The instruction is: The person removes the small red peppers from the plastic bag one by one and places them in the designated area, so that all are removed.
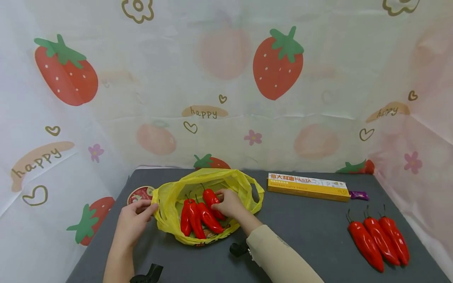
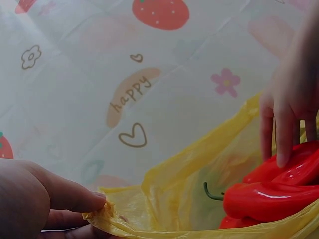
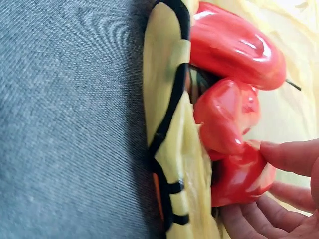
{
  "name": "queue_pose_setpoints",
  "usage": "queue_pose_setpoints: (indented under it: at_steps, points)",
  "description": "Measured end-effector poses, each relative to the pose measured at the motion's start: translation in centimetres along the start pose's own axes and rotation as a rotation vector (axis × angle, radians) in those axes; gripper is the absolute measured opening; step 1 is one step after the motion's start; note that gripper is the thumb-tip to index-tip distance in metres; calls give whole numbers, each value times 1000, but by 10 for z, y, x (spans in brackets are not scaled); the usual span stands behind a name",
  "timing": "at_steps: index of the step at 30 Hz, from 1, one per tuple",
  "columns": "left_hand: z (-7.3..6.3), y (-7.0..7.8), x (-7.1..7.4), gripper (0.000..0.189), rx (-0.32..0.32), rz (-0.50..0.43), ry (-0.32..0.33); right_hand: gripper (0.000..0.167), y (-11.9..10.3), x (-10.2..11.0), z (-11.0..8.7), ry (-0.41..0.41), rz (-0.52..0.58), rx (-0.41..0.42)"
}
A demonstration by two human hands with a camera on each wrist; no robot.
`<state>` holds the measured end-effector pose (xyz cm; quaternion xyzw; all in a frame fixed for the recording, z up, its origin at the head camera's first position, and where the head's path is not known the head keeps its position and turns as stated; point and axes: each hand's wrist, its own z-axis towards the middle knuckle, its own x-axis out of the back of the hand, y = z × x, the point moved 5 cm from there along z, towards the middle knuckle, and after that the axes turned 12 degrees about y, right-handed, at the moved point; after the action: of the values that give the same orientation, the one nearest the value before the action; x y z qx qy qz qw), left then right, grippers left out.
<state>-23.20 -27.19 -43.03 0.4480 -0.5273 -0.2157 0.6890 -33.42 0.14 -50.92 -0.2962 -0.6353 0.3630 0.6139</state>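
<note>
A yellow plastic bag lies with its mouth spread wide, and several glossy red chili peppers with dark stems are inside. My left hand pinches the bag's left rim between thumb and fingers; the left wrist view shows the gathered plastic at the fingertips. Reaching into the bag from the right, my right hand holds the rightmost red chili pepper. In the right wrist view, thumb and fingers lie on either side of this pepper, beside the other peppers.
Three more red chili peppers lie side by side at the table's right. Behind stand a yellow-and-white pasta box and a small purple packet. A round red item sits left of the bag. A printed curtain borders the grey table.
</note>
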Motion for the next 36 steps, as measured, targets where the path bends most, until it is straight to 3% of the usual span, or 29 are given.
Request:
queue_pose_setpoints:
  at_steps: [10,17,28,36]
  points:
    - [1,-1,0,45,0,-3,-3,57,-7,12,-8,-19,-7,1]
    - [0,0,0,49,10,-14,-7,53,-7,22,-20,-16,54,20]
    - [-1,1,1,48,19,-9,-22,54,-8,36,-46,-34,109,107]
    - [-2,3,1,46,8,-10,-19,55,-4,41,-56,-47,125,81]
